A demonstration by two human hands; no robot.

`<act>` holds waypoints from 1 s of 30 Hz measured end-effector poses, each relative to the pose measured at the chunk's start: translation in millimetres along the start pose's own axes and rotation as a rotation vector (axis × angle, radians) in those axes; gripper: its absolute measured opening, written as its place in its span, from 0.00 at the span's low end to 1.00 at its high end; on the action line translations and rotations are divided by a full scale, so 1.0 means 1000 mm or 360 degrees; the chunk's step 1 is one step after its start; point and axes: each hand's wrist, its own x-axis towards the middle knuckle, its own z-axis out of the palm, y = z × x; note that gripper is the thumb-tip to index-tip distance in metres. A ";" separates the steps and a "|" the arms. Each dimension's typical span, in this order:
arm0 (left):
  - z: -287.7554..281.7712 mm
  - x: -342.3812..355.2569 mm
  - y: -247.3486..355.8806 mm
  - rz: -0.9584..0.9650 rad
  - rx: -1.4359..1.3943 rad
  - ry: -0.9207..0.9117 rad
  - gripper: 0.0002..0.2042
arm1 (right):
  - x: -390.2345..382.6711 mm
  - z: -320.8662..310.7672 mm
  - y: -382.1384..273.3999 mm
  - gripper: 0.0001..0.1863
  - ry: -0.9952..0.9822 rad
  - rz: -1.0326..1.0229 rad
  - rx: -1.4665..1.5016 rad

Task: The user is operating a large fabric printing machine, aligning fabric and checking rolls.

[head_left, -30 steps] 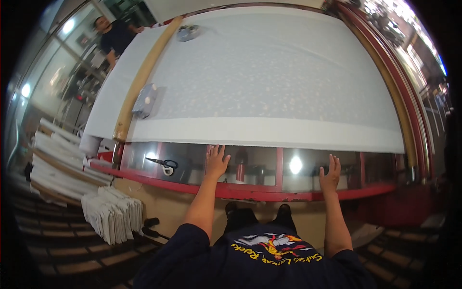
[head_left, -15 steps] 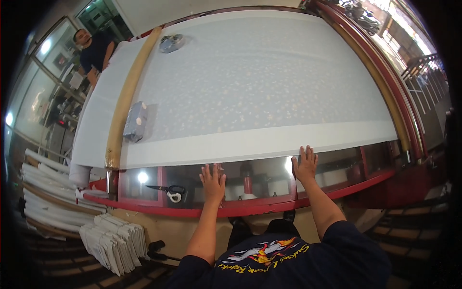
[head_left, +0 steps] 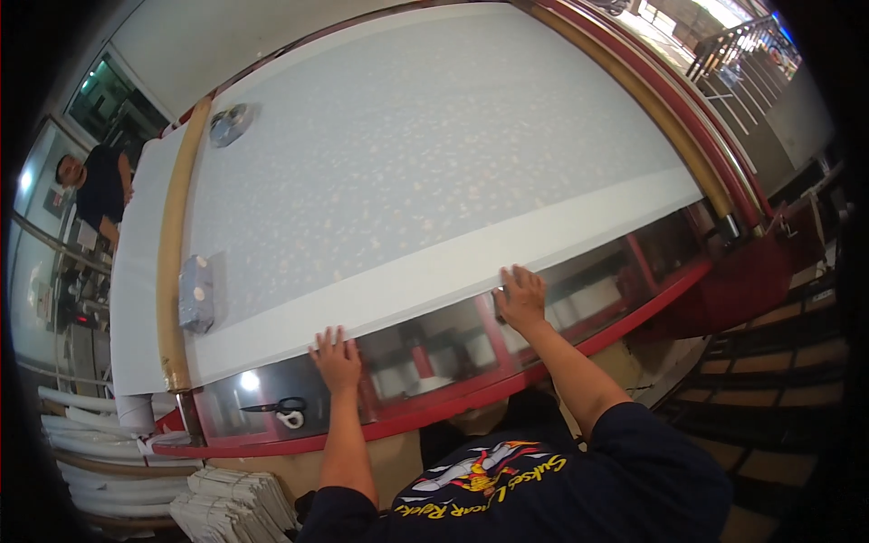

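A wide pale speckled sheet [head_left: 434, 145] with a white front band lies over the red-framed glass-topped table [head_left: 579, 356]. My left hand [head_left: 337, 362], fingers spread, rests at the sheet's front edge. My right hand [head_left: 521, 301] lies farther right on that edge, fingers apart and tips on the white band. Neither visibly grips anything. Black scissors [head_left: 267, 407] lie on the glass left of my left hand, beside a small white ring-shaped item [head_left: 292, 419].
Cardboard tubes [head_left: 175, 235] [head_left: 625, 72] span both sides. A wrapped block [head_left: 195, 290] and a round wrapped item [head_left: 231, 125] rest on the sheet. A co-worker [head_left: 98, 185] stands at left, hands by the sheet. White rolls [head_left: 100, 434] and paper bundles [head_left: 231, 507] sit lower left.
The view has swung, tilting the table. My right hand has moved forward onto the sheet's edge; my left hand has shifted slightly left along it. The co-worker's hands have shifted.
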 end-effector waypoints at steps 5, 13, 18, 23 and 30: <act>0.009 0.013 0.149 0.0238 -0.0286 0.0083 0.29 | 0.055 -0.062 0.148 0.35 0.0170 -0.0247 0.0065; 0.042 -0.005 0.313 -0.0060 0.0036 -0.0408 0.31 | 0.051 -0.096 0.267 0.43 -0.0262 -0.0236 -0.0156; 0.039 -0.012 0.316 -0.0119 0.0015 -0.0500 0.30 | 0.067 -0.129 0.298 0.42 -0.0368 -0.0250 -0.0110; 0.048 -0.016 0.336 -0.0207 0.0163 -0.0388 0.30 | 0.061 -0.127 0.336 0.39 -0.0273 -0.0241 -0.0122; 0.054 -0.032 0.328 -0.0267 -0.0095 -0.0034 0.25 | 0.055 -0.120 0.328 0.38 -0.0274 -0.0288 -0.0231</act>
